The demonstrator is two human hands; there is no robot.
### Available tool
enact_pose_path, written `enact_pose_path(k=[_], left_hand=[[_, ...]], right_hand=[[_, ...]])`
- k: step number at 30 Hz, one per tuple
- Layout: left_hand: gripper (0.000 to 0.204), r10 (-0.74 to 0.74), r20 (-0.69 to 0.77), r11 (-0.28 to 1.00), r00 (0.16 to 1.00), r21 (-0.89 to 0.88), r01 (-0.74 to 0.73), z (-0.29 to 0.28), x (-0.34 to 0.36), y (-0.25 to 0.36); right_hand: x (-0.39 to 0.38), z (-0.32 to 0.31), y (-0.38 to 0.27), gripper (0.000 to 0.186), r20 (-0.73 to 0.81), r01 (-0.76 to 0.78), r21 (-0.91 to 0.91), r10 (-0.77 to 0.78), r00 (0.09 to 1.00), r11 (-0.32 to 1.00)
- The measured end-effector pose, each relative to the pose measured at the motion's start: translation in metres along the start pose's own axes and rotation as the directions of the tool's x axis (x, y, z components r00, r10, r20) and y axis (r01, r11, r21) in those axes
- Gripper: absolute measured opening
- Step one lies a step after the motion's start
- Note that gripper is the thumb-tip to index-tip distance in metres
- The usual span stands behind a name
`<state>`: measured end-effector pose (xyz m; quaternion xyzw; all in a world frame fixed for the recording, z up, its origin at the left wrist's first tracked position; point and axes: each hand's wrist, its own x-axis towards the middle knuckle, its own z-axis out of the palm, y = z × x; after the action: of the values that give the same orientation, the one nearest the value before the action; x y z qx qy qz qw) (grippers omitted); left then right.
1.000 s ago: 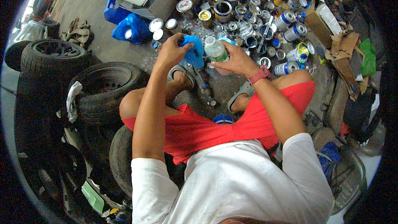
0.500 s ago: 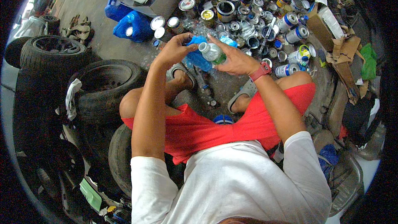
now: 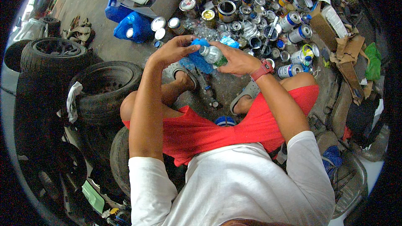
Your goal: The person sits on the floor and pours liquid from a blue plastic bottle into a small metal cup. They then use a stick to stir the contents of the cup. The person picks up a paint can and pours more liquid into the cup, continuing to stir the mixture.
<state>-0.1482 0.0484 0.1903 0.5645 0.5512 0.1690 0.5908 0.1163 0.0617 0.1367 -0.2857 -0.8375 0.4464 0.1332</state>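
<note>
In front of me, above the floor, my right hand (image 3: 238,60) is closed around a clear plastic bottle (image 3: 212,55) with a green lower part, its uncapped-looking neck pointing left. My left hand (image 3: 178,51) pinches the upper edge of a crumpled blue plastic bag (image 3: 200,61), which hangs behind and beside the bottle. The bottle's mouth lies against the blue plastic, and I cannot tell whether it is inside the bag. My right fingers and palm hide the bottle's base. A lighter blue scrap (image 3: 229,42) shows just beyond my right hand.
Many paint cans (image 3: 226,11), some open, crowd the floor ahead. A grey-white carton (image 3: 161,1) and a blue bag (image 3: 135,26) stand at the far left. Tyres (image 3: 105,84) lie to my left. Torn cardboard (image 3: 348,58) and a green bag (image 3: 372,62) are at the right.
The bottle's neck has tipped slightly lower and closer to the blue bag. My left hand has shifted a little to the left, still pinching the bag.
</note>
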Motion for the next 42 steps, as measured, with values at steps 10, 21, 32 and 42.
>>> enact_pose_path(k=[10, 21, 32, 42], left_hand=[[0.043, 0.134, -0.082, 0.956, 0.988, 0.272, -0.107, -0.002, 0.010, 0.001], [0.032, 0.199, 0.001, 0.964, 0.980, 0.179, -0.195, -0.010, 0.009, 0.001], [0.028, 0.198, 0.071, 0.955, 0.978, 0.213, -0.209, -0.018, 0.002, 0.016], [0.027, 0.454, -0.387, 0.839, 0.802, 0.489, -0.239, 0.037, -0.002, 0.009]], right_hand=[[0.005, 0.000, -0.004, 0.077, 0.011, -0.131, -0.008, 0.131, 0.991, 0.991], [0.009, 0.002, 0.005, 0.097, -0.071, 0.125, 0.022, -0.123, 0.990, 0.992], [0.018, -0.002, -0.002, 0.083, -0.003, 0.026, 0.074, -0.026, 1.000, 0.997], [0.023, 0.016, 0.003, 0.081, -0.162, -0.173, 0.015, 0.173, 0.971, 0.985]])
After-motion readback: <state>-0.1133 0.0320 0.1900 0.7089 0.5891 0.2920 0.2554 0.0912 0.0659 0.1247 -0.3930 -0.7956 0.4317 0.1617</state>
